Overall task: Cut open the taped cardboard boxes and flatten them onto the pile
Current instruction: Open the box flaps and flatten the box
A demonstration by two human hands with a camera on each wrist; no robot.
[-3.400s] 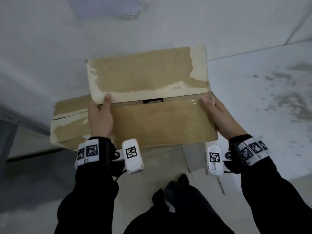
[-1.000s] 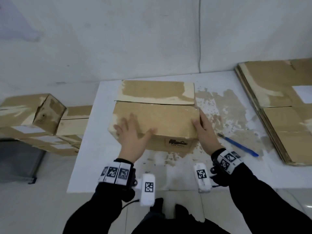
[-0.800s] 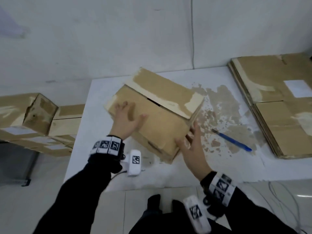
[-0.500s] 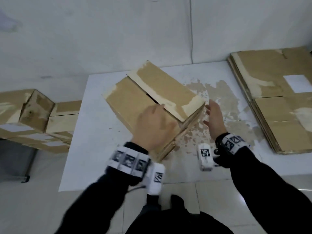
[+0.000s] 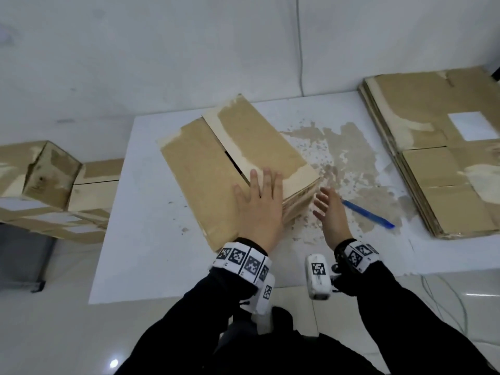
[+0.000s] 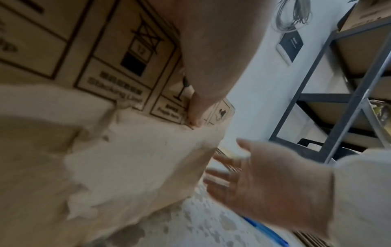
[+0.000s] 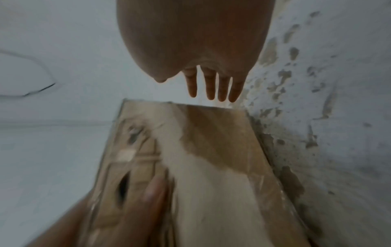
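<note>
Tabletop (image 5: pixel 151 239), white and scarred with brown patches where its surface has peeled, fills the middle of the head view. A pile of flattened cardboard (image 5: pixel 443 169) lies at its right end, sheets stacked with a white label on the top one. The cardboard box (image 5: pixel 213 169) sits near the table's centre, turned at an angle to the edges, its top flaps closed with a dark gap along the seam and pale strips where tape has torn the paper. Printed handling symbols and the words "Stacking Limit" show on its side wall in the left wrist view. More cardboard boxes (image 5: pixel 51 190) are heaped off the table's left edge, one of them tipped on a corner. A dark metal shelving rack (image 6: pixel 347 93) with boxes on it stands in the background of the left wrist view.

The left hand (image 5: pixel 259 209) lies flat on the box's top near its closest corner, fingers straight and slightly spread, reaching the seam; its thumb runs down the side wall. The right hand (image 5: pixel 331 212) is just beside that corner, palm facing the box, fingers straight and parted, holding nothing; whether it touches the cardboard cannot be told. A blue pen (image 5: pixel 368 213) lies on the table just right of that hand, between the box and the pile.
</note>
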